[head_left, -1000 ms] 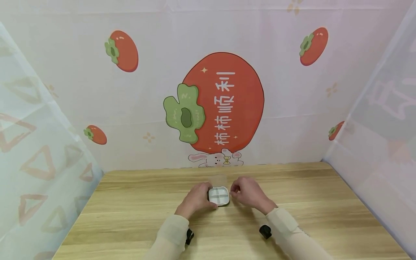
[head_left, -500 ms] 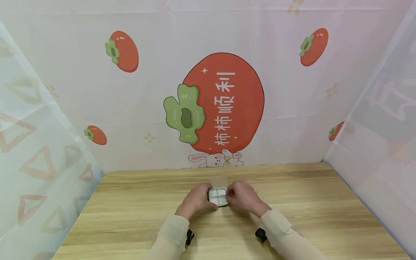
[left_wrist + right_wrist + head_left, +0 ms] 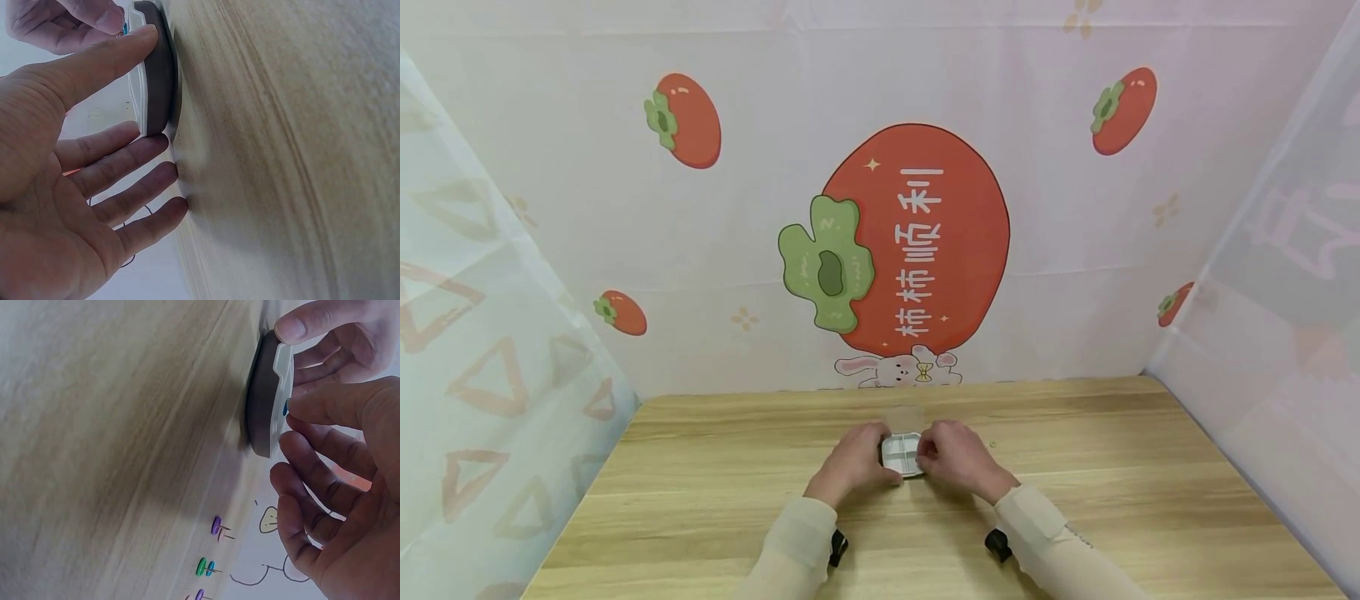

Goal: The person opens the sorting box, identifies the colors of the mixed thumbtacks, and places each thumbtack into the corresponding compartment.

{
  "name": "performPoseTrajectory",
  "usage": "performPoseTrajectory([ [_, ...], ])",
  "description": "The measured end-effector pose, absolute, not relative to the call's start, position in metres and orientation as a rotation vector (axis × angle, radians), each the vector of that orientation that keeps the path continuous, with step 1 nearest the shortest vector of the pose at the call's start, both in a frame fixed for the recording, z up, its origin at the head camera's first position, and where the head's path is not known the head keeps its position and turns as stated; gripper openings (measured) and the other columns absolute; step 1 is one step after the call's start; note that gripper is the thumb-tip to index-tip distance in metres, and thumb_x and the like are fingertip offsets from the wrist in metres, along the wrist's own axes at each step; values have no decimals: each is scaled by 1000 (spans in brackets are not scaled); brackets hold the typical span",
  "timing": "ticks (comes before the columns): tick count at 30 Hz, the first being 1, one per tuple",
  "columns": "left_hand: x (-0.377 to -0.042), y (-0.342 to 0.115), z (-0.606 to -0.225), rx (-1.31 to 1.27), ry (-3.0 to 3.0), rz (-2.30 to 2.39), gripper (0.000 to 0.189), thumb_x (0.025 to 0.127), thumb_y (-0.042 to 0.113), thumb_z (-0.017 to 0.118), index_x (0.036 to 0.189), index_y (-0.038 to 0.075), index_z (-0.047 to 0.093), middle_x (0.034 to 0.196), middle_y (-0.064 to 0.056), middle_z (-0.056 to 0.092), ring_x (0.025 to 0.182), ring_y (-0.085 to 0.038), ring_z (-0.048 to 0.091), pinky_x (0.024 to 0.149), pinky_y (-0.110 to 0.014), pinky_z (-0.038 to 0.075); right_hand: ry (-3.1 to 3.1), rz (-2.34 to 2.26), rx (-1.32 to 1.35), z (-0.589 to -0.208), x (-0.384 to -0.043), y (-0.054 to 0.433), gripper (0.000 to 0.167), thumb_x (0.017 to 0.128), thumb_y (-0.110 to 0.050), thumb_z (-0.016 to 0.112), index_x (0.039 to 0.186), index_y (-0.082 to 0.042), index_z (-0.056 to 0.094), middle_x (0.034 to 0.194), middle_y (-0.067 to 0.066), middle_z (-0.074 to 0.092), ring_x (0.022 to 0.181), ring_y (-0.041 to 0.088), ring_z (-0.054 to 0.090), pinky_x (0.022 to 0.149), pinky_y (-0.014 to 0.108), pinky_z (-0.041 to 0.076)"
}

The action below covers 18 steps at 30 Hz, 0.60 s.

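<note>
A small pill box [image 3: 895,455] with a dark body and a white, four-part inside stands on the table, its clear lid [image 3: 905,415] folded back behind it. My left hand [image 3: 852,460] holds the box from the left, thumb at the near edge and fingertips at the far one. Over the box's right side, my right hand [image 3: 957,458] pinches a blue thumbtack [image 3: 285,407] between thumb and forefinger. That tack is right at the white rim; its pin is hidden. The other right fingers curl loosely, holding nothing.
Loose thumbtacks lie on the wooden table [image 3: 715,467] to the right of the box: a purple one [image 3: 216,525], a green one [image 3: 201,567], a blue one beside it and others. A printed cloth wall [image 3: 745,208] closes off the back, with cloth at both sides.
My right hand has moved left from beside the box to over its right-hand compartments. The left hand and the box have stayed put.
</note>
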<state>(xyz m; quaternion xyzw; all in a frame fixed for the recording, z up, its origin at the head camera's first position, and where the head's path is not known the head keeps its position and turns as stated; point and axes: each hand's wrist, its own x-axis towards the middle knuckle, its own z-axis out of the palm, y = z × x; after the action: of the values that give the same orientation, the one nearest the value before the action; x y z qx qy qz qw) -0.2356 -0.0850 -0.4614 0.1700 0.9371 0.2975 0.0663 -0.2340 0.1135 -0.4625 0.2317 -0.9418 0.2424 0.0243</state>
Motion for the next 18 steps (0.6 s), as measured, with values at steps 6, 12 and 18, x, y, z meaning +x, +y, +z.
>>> performPoseTrajectory([
  [6, -234, -85, -461, 512, 2820, 899, 53, 70, 20, 95, 110, 2, 65, 98, -6, 64, 84, -18, 56, 82, -41, 51, -2947, 741, 707, -463, -234, 112, 11, 83, -12, 82, 78, -14, 72, 73, -7, 55, 68, 12, 49, 63, 28, 44],
  [12, -235, -85, -462, 524, 2828, 900, 53, 70, 20, 95, 109, 2, 65, 97, -4, 64, 83, -17, 56, 81, -39, 50, -2919, 714, 722, -464, -234, 112, 13, 82, -11, 82, 75, -14, 70, 71, -7, 54, 66, 12, 48, 61, 29, 43],
  [18, -236, -86, -463, 554, 2852, 895, 50, 69, 20, 96, 105, 4, 65, 93, -3, 64, 80, -15, 56, 78, -37, 50, -2887, 694, 740, -465, -234, 113, 15, 82, -10, 81, 74, -15, 69, 70, -9, 54, 66, 11, 48, 61, 29, 43],
])
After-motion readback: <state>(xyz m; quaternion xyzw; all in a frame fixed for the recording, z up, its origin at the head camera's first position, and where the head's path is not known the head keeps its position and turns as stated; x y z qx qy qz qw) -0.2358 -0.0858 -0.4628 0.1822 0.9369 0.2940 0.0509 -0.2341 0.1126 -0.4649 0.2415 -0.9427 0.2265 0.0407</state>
